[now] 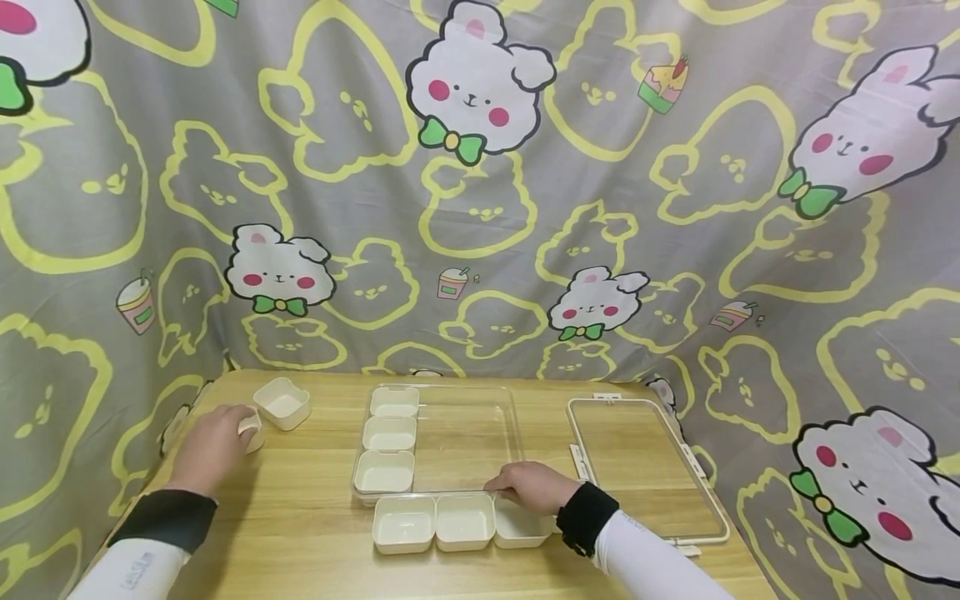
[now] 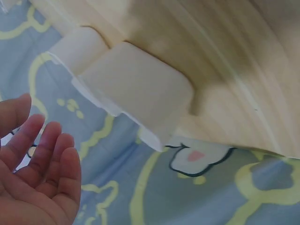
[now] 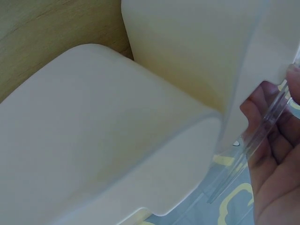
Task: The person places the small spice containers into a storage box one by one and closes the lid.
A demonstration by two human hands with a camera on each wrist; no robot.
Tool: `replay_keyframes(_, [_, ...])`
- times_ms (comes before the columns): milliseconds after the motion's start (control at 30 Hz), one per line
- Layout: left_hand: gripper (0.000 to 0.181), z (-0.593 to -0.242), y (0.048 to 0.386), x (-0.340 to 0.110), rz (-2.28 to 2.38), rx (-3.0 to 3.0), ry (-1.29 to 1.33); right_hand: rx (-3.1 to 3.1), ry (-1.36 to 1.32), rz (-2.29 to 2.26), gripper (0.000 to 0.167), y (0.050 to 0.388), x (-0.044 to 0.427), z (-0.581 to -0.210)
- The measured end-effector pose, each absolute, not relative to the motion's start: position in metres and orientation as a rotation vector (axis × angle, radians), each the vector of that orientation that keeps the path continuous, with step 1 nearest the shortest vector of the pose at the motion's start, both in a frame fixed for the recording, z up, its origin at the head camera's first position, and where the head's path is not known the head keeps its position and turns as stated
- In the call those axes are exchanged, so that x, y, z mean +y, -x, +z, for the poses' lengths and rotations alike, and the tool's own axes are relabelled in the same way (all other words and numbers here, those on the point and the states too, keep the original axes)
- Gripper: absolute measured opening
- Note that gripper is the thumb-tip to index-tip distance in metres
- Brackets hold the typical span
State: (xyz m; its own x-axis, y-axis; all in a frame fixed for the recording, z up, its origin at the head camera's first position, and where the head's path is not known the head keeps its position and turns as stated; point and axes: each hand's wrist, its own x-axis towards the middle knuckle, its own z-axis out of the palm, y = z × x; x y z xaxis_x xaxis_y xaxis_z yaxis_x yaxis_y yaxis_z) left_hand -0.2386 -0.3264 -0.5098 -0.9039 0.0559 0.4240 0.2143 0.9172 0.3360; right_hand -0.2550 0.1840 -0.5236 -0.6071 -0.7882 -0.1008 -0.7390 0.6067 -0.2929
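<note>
My left hand (image 1: 213, 450) is at the table's left side, beside a small white container (image 1: 251, 429) that it partly hides. In the left wrist view its fingers are loosely bent, apart from the white containers (image 2: 140, 89). A larger white container (image 1: 282, 402) stands just beyond. With thumb and fingers, my right hand (image 1: 534, 487) pinches the near rim of a clear plastic box (image 1: 465, 490). Three white containers (image 1: 392, 433) line the box's left side. In front of it sits a row of three more (image 1: 464, 525), the rightmost partly under my right hand.
To the right lies a clear lid (image 1: 645, 467) with a white frame and white side clips. The wooden table (image 1: 300, 517) ends against a grey patterned curtain (image 1: 480, 208) at the back and sides.
</note>
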Motion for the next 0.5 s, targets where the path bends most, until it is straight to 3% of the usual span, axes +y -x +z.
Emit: replay_keyframes(500, [0.017, -0.537, 0.243, -0.347, -0.527, -2.823, 0.107, 2.622, 1.264, -0.294, 0.024, 0.254, 0.183, -0.521])
